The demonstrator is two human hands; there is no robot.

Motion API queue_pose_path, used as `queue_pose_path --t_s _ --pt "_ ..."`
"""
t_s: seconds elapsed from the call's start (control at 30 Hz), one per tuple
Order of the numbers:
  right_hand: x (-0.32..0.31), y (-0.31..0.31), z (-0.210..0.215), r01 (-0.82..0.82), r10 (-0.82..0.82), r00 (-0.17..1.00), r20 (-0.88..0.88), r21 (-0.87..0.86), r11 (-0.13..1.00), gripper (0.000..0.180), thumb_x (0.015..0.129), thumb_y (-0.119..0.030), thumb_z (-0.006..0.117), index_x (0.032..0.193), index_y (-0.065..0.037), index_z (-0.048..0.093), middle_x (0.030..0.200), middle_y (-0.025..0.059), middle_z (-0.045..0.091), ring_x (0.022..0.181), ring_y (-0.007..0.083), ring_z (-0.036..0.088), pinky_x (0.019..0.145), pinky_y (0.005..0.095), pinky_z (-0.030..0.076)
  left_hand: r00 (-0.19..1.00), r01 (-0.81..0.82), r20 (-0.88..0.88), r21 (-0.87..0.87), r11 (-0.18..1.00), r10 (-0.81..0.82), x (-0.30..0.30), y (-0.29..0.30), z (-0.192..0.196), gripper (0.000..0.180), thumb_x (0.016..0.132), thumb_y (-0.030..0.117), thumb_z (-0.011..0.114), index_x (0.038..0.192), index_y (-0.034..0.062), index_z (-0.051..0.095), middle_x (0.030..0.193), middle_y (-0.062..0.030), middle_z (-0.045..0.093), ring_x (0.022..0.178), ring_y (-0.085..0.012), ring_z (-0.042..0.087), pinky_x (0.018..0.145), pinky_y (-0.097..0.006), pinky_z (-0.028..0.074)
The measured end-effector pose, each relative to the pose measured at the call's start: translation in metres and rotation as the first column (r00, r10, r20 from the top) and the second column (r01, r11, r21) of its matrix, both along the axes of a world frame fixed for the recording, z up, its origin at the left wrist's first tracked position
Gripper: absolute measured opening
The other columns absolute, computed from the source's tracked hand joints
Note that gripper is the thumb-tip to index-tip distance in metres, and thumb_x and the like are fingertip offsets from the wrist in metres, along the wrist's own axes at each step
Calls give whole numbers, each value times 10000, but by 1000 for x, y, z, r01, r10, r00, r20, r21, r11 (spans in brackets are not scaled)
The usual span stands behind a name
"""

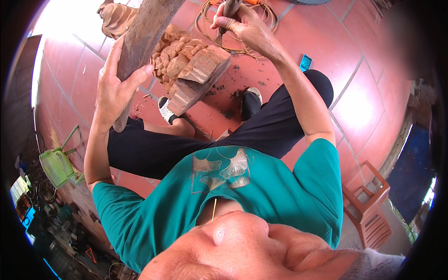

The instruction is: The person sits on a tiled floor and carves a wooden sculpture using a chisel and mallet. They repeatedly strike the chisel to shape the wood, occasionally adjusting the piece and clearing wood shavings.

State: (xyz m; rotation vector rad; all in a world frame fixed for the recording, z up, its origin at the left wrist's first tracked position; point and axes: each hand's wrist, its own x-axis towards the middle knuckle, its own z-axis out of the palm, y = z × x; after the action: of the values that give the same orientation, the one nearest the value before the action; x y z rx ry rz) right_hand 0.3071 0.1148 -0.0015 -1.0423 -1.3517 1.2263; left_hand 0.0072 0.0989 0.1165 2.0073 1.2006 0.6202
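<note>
The carving (179, 63), knobbly wood with blocky, grooved ends, lies on the floor (303, 37) by the shoes (251, 103). A worn, tapering bar (144, 37) slants past it (its far end is cut off, like the top of the tool (231, 8)). The left hand (113, 88) holds the bar, thumb splayed; the right hand (245, 28), arm outstretched, grips the tool.

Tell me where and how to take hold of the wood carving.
Take the wood carving by its plain, blocky end, probably best from the person's right. That end faces the person and has flat, stepped faces; the knobbly rest looks harder to hold evenly. On the left, the long wooden piece in the left hand overlaps it; floor shows on the right.
</note>
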Motion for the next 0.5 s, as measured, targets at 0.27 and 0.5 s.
queue_pose_path --t_s 0.27,0.5 --pt "-16 -12 -13 -83 60 988 139 167 982 166 974 -165 678 1046 -51 582 882 48 636 824 149 595 772 332 477 998 15 -54 5 1000 -15 7 -1 2 724 886 199 757 1473 -44 410 1239 -186 652 1109 -224 659 965 -366 531" --pt "-19 -20 -7 -196 156 940 302 108 975 149 988 -118 654 1059 -51 541 972 -7 562 942 98 565 897 310 502 996 67 -62 68 995 -63 10 -6 2 737 880 207 768 1474 -42 409 1215 -197 667 1102 -229 669 951 -363 538"
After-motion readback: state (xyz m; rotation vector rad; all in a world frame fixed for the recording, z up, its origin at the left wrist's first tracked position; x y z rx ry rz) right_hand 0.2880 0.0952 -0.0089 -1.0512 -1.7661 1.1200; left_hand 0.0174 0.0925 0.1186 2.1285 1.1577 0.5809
